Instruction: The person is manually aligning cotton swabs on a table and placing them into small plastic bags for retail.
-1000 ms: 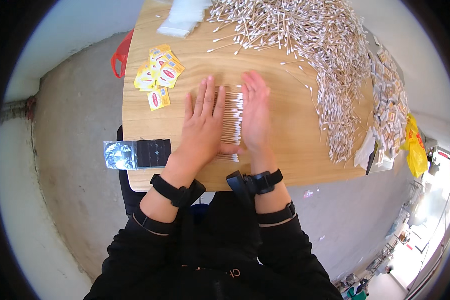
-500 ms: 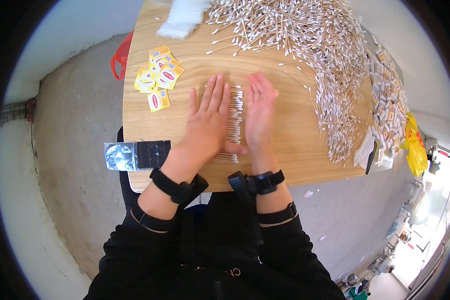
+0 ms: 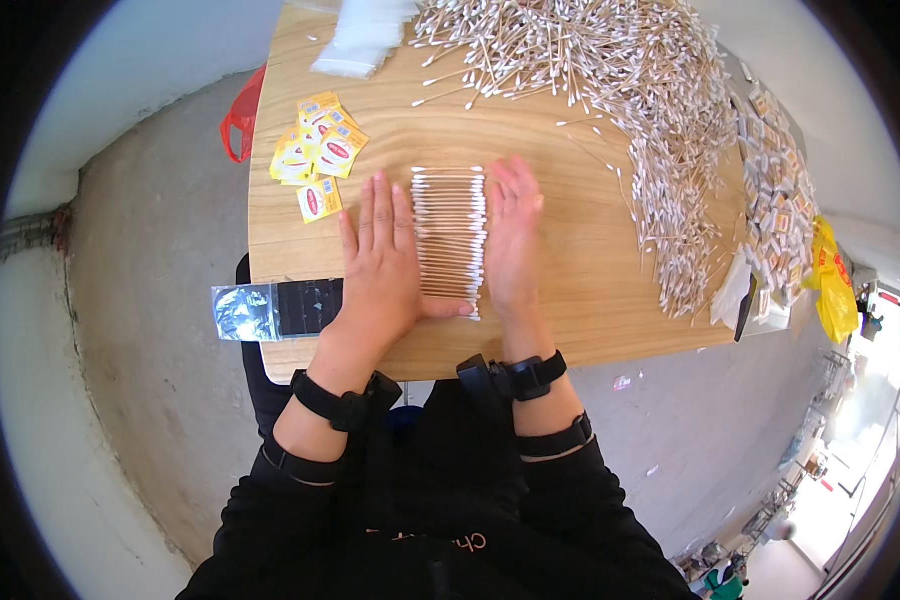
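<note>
A row of cotton swabs (image 3: 450,235) lies side by side on the wooden table, their white tips lined up at left and right. My left hand (image 3: 383,268) rests flat along the left tips, fingers pointing away from me. Its thumb reaches across the near end of the row. On the other side, my right hand (image 3: 515,240) stands on edge beside the right tips, palm turned toward them, fingers stretched and slightly curved. Neither hand grips anything; the row sits between them.
A big heap of loose swabs (image 3: 590,60) covers the far right. Yellow printed cards (image 3: 320,140) and clear plastic bags (image 3: 365,35) lie at the left. A dark pouch (image 3: 305,308) is by my left wrist. Many small packs (image 3: 775,190) and a yellow bag (image 3: 830,280) are beyond the right edge.
My left hand has slid left and a little nearer, off the row, so the swabs it covered now show. The right hand has shifted slightly, staying beside the right tips.
</note>
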Motion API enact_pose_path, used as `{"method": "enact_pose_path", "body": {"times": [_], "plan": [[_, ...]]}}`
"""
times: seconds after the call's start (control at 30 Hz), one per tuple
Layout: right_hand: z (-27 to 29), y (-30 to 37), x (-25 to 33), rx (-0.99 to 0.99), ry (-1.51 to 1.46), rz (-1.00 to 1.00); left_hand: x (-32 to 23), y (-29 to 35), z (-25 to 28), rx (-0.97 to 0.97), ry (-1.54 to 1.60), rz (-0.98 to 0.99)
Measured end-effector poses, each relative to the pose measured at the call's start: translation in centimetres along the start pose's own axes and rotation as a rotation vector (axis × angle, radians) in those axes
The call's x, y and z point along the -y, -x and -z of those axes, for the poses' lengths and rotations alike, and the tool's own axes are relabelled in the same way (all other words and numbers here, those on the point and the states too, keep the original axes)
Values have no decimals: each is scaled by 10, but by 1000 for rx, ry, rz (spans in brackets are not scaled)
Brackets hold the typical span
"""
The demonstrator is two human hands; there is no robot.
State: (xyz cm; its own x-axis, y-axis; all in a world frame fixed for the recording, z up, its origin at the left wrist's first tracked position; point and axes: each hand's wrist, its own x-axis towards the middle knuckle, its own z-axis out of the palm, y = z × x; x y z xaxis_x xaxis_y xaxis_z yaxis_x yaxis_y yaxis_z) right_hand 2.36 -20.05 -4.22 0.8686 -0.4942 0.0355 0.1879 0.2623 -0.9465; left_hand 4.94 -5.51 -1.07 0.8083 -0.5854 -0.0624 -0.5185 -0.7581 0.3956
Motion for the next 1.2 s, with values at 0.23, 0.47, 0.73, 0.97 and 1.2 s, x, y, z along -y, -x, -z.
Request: {"method": "enact_pose_path", "body": {"times": [0.23, 0.47, 0.73, 0.97, 1.2], "plan": [[2, 18, 4, -68, -6, -3, -8, 14, 3, 22, -11, -155], [10, 21, 23, -83, 488, -3, -9, 18, 0, 70, -28, -142], [23, 20, 25, 47, 866, 104, -5, 23, 6, -8, 39, -106], [13, 19, 24, 13, 915, 33, 2, 31, 5, 50, 35, -72], [11, 17, 20, -29, 1028, 74, 2, 32, 1, 42, 44, -80]]}}
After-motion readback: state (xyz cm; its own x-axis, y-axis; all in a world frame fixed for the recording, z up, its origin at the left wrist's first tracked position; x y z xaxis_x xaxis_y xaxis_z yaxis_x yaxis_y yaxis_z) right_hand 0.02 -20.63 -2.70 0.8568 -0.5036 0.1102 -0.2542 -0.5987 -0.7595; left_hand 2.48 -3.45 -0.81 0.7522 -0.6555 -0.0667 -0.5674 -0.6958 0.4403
